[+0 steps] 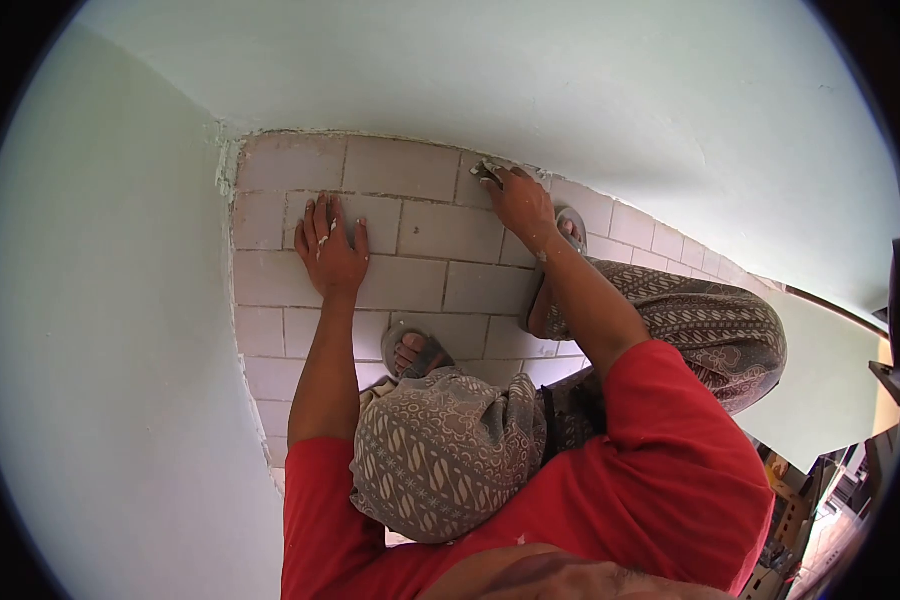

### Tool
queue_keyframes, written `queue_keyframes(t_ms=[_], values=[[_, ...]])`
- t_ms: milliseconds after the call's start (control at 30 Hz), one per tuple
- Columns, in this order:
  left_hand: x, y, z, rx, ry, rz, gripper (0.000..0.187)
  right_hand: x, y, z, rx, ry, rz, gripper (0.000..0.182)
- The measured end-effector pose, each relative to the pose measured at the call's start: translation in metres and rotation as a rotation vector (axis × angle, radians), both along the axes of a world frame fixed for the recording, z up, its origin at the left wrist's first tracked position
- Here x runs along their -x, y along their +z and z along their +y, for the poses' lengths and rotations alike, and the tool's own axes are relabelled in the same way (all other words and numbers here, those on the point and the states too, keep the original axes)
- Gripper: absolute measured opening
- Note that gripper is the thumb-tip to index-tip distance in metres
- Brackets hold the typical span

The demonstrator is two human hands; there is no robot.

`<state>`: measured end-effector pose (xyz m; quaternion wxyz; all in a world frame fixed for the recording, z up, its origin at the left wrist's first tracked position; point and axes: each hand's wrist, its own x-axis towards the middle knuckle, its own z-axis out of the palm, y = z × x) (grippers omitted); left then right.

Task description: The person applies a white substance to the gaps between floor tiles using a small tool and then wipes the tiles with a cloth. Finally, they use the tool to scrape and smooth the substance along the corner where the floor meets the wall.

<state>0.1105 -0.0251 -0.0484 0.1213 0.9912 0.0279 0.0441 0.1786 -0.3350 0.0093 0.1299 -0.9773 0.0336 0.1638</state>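
My left hand [332, 250] lies on the tiled floor [450, 232] with its fingers spread, white flecks on its skin and nothing in it. Farther right, my right hand [523, 208] is closed round a small dark scraper-like tool [489, 175], whose tip carries whitish paste. That tool touches the tiles near the foot of the far wall [570, 90]. Most of its handle is hidden by my fingers. Rough whitish residue runs along the joint between floor and wall.
A pale green wall [120, 320] stands close on the left, meeting the far wall in a corner. My sandalled feet [410, 350] rest on the tiles below and right of my hands. Assorted dark objects [795, 500] lie at the lower right.
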Motion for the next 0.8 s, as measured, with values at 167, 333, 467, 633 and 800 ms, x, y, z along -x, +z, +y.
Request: queue_keyframes(t_ms=[167,333,467,633,800], values=[[0.002,-0.002,0.005,0.012,-0.050,-0.064,0.058,-0.004,0.008,-0.001,0.018,0.036,0.022,0.038],[0.005,0.000,-0.002,-0.044,-0.027,0.043,0.061,-0.008,0.006,0.007,0.026,0.056,0.025,0.039],[0.004,-0.003,0.005,-0.013,-0.057,0.025,0.062,-0.007,0.009,-0.003,0.010,0.029,0.056,0.041],[0.006,-0.001,-0.006,-0.076,-0.053,0.041,0.062,-0.011,0.014,0.011,0.024,0.036,0.078,0.039],[0.009,-0.002,0.000,-0.030,-0.079,0.037,0.061,-0.001,0.016,-0.003,0.007,0.029,0.066,0.038]])
